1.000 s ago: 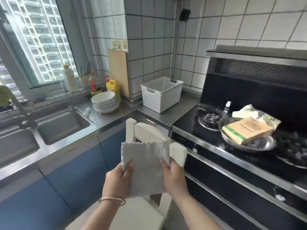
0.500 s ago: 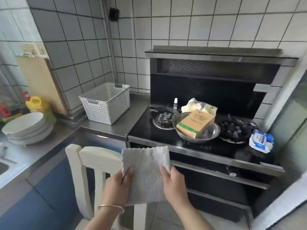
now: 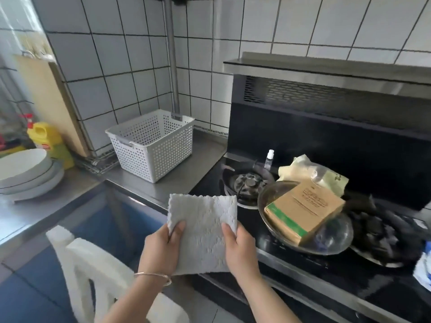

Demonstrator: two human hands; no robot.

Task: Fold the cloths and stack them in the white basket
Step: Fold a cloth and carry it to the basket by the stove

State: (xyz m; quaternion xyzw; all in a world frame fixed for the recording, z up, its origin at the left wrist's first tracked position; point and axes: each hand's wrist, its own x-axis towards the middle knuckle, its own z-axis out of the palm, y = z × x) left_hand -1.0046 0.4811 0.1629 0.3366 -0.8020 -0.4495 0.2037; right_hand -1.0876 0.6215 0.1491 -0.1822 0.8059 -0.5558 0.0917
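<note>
**Two hands, one folded cloth, basket waiting**

Both hands grip the grey cloth (image 3: 203, 231) in mid-air: left hand (image 3: 161, 250) pinching its left edge, right hand (image 3: 238, 249) its right, thumbs on top, keeping the fold flat, it seems. It hangs above the white chair (image 3: 93, 271), near the stove (image 3: 303, 271). Far left on the bench (image 3: 168, 185) stands the white basket (image 3: 151, 143), well apart and showing nothing inside. Since a second ago the view has swung right from the sink; the grip looks unchanged.

White perforated basket (image 3: 151, 145), pale grey textured cloth (image 3: 203, 231), yellow bottle (image 3: 50, 142)
</note>
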